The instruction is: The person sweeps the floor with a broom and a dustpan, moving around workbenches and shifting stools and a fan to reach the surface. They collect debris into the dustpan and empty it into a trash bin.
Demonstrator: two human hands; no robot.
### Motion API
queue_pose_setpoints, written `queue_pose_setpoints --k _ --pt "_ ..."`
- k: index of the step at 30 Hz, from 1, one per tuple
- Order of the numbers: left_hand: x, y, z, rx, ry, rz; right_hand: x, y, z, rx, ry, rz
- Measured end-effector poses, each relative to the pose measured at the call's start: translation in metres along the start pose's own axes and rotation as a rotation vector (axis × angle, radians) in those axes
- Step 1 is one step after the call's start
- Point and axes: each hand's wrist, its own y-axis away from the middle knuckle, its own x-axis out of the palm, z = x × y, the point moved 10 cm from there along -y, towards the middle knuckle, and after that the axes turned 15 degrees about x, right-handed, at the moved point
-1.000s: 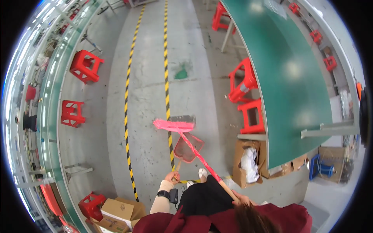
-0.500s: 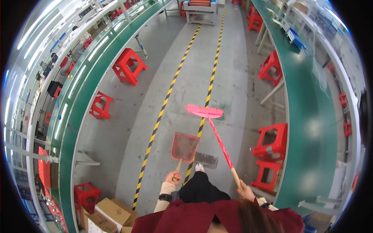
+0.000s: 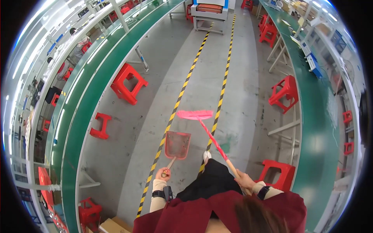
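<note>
My left hand (image 3: 162,174) is closed around the handle of a red dustpan (image 3: 177,145). The pan points away from me, over the grey floor beside the left striped line; whether it touches the floor I cannot tell. In my right hand (image 3: 244,181) is the wooden end of a broom (image 3: 214,139) with red wrapping along its stick. Its pink bristle head (image 3: 195,115) lies beyond the dustpan, between the two striped lines. A gap separates the bristles from the pan.
Long green workbenches (image 3: 90,91) (image 3: 316,128) run along both sides. Red stools (image 3: 129,84) (image 3: 284,93) stand by them. Yellow-black floor lines (image 3: 183,88) lead to a grey machine (image 3: 210,14) at the far end. A cardboard box (image 3: 112,226) sits at lower left. One shoe (image 3: 207,155) shows ahead.
I have advanced along the aisle, and stools and benches have shifted nearer. The broom head has swung left toward the dustpan's side. Both hands keep their holds.
</note>
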Motion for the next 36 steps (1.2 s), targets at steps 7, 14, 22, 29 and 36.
queue_pose_setpoints --k 7,14,22,29,36 --pt "0.121 -0.087 -0.094 0.137 0.026 -0.107 -0.080 -0.161 0.194 -0.190 0.093 0.044" --pt "0.199 -0.208 -0.173 0.038 0.039 -0.240 -0.105 -0.342 0.423 -0.430 0.165 -0.108" --pt "0.251 -0.349 -0.250 -0.051 0.080 -0.317 -0.105 -0.552 0.628 -0.271 0.283 -0.217" --pt "0.271 -0.371 -0.284 0.011 0.141 -0.252 -0.086 -0.537 0.513 0.034 0.531 -0.066" --pt "0.302 -0.377 -0.285 -0.040 0.070 -0.409 -0.168 -0.324 0.448 0.016 0.315 0.382"
